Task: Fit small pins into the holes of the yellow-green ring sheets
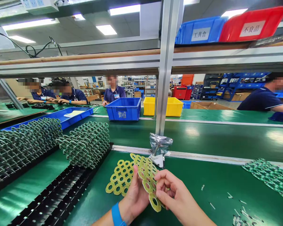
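My left hand [135, 196], with a blue wristband, grips a yellow-green panel of joined ring-shaped boards [127, 174] by its near edge, thumb on top. My right hand [176, 196] pinches the ring pieces [155, 202] at the panel's lower right corner, fingers curled round them. The panel hangs just above the green mat [217, 188]. A crumpled silver foil bag [159, 149] stands right behind the panel.
Two black slotted racks [58, 194] at the left carry rows of green ring boards [87, 142]. More green boards [271, 175] lie at the right, small scraps [242, 215] near them. Blue bin [124, 109], yellow bin [172, 106] and several co-workers sit beyond the conveyor. A metal post [163, 94] rises ahead.
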Tool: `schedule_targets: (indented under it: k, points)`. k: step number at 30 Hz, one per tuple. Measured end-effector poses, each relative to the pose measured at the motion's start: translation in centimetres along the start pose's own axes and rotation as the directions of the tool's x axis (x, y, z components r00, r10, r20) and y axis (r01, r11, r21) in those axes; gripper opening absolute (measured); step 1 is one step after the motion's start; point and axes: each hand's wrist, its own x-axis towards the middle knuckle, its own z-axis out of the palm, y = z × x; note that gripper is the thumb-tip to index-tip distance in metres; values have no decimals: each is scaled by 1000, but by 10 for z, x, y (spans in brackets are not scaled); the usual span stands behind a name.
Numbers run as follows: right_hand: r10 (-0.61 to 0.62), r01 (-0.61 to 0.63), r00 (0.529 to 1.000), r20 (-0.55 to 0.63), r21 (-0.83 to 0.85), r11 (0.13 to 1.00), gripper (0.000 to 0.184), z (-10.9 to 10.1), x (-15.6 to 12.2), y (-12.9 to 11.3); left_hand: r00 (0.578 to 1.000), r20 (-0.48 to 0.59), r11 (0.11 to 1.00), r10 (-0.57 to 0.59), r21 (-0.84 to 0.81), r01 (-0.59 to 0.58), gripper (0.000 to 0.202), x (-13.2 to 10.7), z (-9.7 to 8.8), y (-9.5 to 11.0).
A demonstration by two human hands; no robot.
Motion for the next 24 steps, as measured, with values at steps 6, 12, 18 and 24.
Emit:
schedule_targets:
  k: [6,12,18,24]
  points:
    - [54,-60,996,64,85,995,24,-3,-1,2,1000,-10,1000,-11,0,11,63,0,-3,-2]
    - [73,-83,994,84,116,990,26,-3,1,1,999,-9,999,-33,4,33,65,-1,-5,-2]
    - [13,-13,999,34,4,1000,19,-3,-2,3,1000,-23,1000,3,18,-3,62,0,-4,-1]
    - [-118,116,993,16,-345,931,18,-1,-7,-7,998,-40,998,52,38,-50,58,0,-4,-3]
